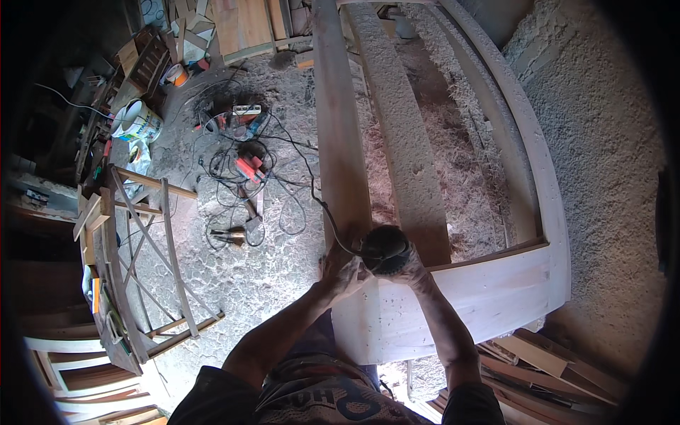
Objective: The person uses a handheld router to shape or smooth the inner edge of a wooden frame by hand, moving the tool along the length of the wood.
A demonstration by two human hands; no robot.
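A black, round-topped corded power tool stands on the near end of a large pale wooden frame. My left hand is closed on the tool's left side, and my right hand grips its right side. From the tool a black cord runs off to the far left. Its underside is hidden, so its exact kind does not show. Just to the right of the tool, the frame's wide near board crosses toward the wall. Sawdust covers the slat inside the frame.
Tangled cables, a red power tool and a hammer lie on the dusty floor at left. A wooden trestle stands nearer me. White buckets line the far left. A rough wall bounds the right; planks are stacked below.
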